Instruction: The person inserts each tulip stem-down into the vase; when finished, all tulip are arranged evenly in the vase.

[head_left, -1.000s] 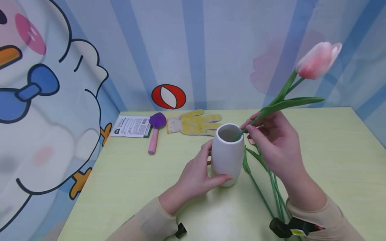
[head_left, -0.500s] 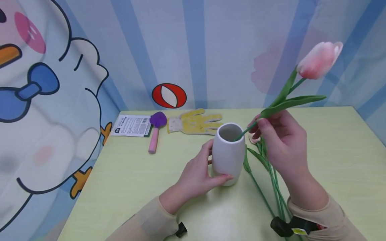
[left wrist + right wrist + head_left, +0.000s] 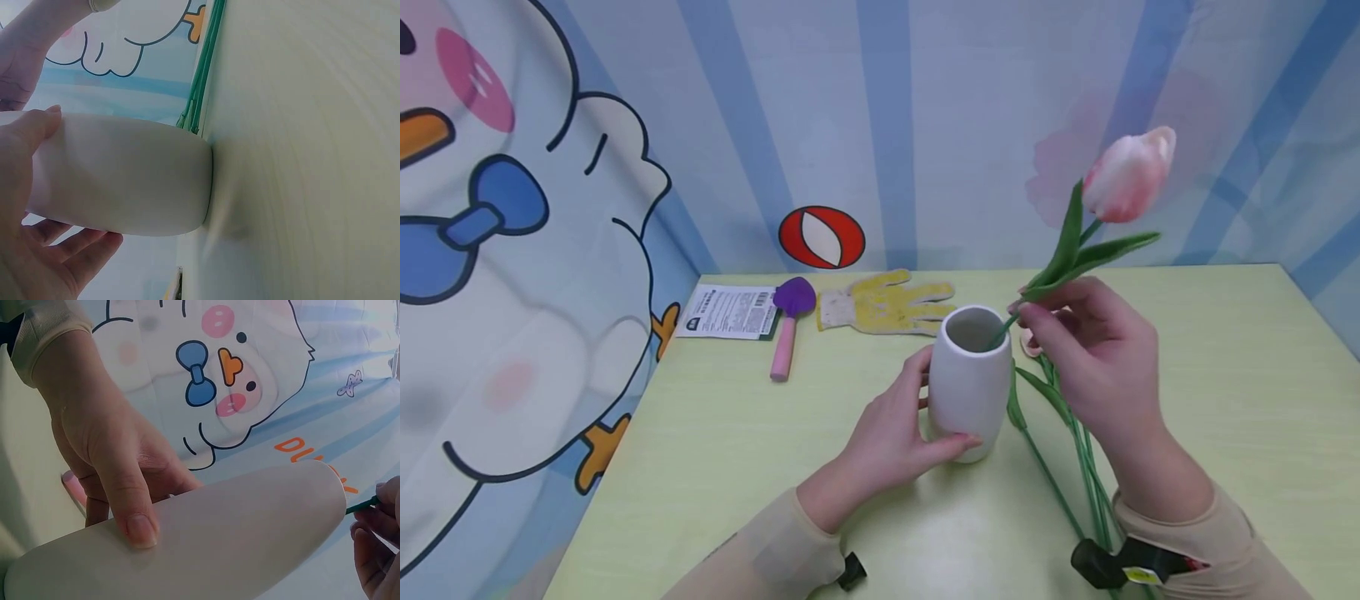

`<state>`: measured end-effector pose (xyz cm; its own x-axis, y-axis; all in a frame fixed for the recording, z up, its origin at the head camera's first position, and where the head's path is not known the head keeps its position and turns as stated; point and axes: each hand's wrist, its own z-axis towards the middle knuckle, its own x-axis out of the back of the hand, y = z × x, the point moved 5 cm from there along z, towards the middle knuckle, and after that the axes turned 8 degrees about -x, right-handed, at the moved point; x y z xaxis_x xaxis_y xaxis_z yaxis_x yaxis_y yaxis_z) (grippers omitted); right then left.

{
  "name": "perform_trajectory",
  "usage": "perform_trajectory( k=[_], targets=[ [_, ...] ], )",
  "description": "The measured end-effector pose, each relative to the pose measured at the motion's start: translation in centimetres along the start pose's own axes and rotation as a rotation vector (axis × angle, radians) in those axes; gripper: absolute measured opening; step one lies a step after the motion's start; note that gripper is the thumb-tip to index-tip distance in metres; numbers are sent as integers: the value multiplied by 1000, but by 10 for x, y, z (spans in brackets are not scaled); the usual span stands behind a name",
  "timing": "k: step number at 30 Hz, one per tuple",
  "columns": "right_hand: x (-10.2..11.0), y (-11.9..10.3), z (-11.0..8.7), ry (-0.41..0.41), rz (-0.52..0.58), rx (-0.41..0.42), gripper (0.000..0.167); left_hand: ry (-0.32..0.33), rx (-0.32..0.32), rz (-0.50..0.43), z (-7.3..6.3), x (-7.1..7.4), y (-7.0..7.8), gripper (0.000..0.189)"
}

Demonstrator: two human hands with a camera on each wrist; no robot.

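Note:
A white vase (image 3: pixel 967 392) stands upright on the table, its mouth facing up. My left hand (image 3: pixel 891 429) grips it low on the left, thumb across the front; in the left wrist view the fingers (image 3: pixel 94 253) wrap the other side of the vase (image 3: pixel 131 175). Above and right of the rim, my right hand (image 3: pixel 1101 358) pinches the stem of a pink tulip (image 3: pixel 1127 179) just below its green leaves. The stem's lower end is inside the vase mouth, its tip hidden. In the right wrist view the green stem (image 3: pixel 361 505) enters the rim.
More tulips (image 3: pixel 1086 467) lie right of the vase, partly under the right forearm. Behind are a yellow work glove (image 3: pixel 891 307), a small purple shovel with a pink handle (image 3: pixel 784 342) and a printed white packet (image 3: pixel 730 312). A patterned backdrop (image 3: pixel 955 125) rises behind the table.
The right hand first slid up the stem, away from the rim, then moved back left toward the vase. The tulip's bloom has swung left and lower, more upright. The left hand holds still.

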<state>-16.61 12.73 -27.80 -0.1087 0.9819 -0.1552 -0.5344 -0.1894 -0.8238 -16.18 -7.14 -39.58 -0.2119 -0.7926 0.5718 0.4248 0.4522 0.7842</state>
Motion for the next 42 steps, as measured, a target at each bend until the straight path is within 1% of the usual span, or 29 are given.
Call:
perform_trajectory(
  k=[3, 9, 11, 14, 17, 24, 29, 32, 35, 39, 42],
  targets=[
    [0, 1, 0, 9, -4, -18, 14, -2, -1, 0, 0, 0, 1, 104],
    [-1, 0, 0, -12, -121, -35, 21, -1, -4, 0, 0, 0, 0, 104],
    [-2, 1, 0, -16, -135, -39, 21, 3, -10, -1, 0, 0, 0, 104],
    [-2, 2, -1, -15, -131, -74, 19, 7, -22, 1, 0, 1, 0, 104],
    [-2, 4, -1, -32, -113, -89, 18, 9, -25, 3, 0, 0, 0, 103],
    [-3, 1, -1, -50, -141, -64, 21, 4, -16, 5, 0, 0, 0, 104],
    [-4, 3, -1, -37, -84, -80, 17, 5, -18, -1, 0, 0, 0, 104],
    [-3, 4, -1, -16, -70, -110, 18, 6, -17, -4, 0, 0, -1, 104],
    [-3, 5, -2, -8, -87, -131, 18, 6, -17, -6, 0, 0, -1, 104],
    [-3, 5, -3, 2, -150, -152, 15, 7, -20, -6, 0, 0, -1, 104],
    [-3, 5, -3, -9, -169, -126, 10, 7, -23, -3, -1, 0, 0, 104]
  ],
)
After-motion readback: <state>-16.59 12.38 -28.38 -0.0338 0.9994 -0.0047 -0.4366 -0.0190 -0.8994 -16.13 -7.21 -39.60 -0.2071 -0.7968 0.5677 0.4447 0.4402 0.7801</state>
